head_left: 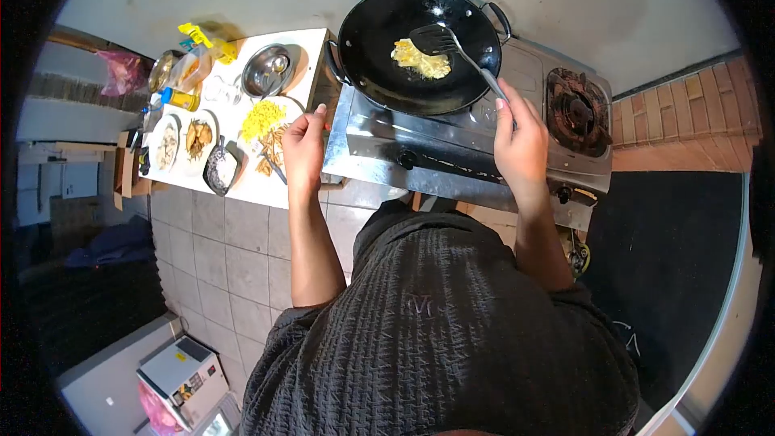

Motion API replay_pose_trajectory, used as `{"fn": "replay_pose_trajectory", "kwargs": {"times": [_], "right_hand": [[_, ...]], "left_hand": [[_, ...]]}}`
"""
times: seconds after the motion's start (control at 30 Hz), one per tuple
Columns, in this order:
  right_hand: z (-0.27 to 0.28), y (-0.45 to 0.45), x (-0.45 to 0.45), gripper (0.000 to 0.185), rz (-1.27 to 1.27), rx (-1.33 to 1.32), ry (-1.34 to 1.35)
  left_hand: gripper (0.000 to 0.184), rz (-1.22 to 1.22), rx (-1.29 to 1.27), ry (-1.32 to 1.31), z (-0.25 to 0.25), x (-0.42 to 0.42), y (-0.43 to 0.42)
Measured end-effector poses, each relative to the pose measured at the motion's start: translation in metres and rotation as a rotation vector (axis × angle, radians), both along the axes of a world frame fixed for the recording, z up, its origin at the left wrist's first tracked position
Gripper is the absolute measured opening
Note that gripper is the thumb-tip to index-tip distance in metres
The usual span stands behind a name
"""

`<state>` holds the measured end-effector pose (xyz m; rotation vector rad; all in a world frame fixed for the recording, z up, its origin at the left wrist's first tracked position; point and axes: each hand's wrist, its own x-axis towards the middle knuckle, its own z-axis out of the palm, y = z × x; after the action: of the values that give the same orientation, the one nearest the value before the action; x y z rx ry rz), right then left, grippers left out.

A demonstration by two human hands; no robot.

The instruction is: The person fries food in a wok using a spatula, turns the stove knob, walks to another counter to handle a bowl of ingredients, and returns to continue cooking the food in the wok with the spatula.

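Observation:
A slotted spatula (471, 58) is in my right hand (521, 137), its handle gripped between thumb and fingers. Its dark head rests at the upper right of a yellow egg-like piece of food (420, 60) in the black wok (375, 85). My left hand (303, 145) is closed, thumb up, between the wok and the white table. A speck of red shows by its fingertips, but what it holds, if anything, I cannot make out. Just beyond that hand lies a plate with chopped yellow food (262, 119) and brownish strips (270, 144).
The wok stands on a gas stove (452, 145) with a bare burner (578, 109) at right. The white table (300, 47) bears a metal bowl (268, 71), a black dish of white powder (219, 169), plates of food (198, 137) and a yellow jar (180, 99).

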<state>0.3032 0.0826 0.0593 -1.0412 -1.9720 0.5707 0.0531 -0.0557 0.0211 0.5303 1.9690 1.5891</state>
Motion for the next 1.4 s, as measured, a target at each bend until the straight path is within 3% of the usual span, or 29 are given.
{"fn": "replay_pose_trajectory", "kwargs": {"times": [0.37, 0.63, 1.0, 1.4], "right_hand": [[0.001, 0.002, -0.002, 0.025, 0.096, -0.014, -0.028], [-0.004, 0.018, -0.011, 0.024, -0.103, -0.104, -0.064], [-0.017, 0.094, -0.068, 0.022, -0.216, 0.133, -0.261], [-0.002, 0.07, -0.087, 0.022, -0.173, -0.119, -0.248]], "left_hand": [[0.036, 0.112, -0.037, -0.037, 0.003, 0.02, -0.022], [0.036, 0.155, 0.049, -0.037, 0.005, 0.006, -0.006], [0.035, 0.058, 0.06, -0.126, -0.012, -0.04, 0.027], [0.033, 0.041, 0.191, -0.175, -0.035, -0.087, 0.063]]}}
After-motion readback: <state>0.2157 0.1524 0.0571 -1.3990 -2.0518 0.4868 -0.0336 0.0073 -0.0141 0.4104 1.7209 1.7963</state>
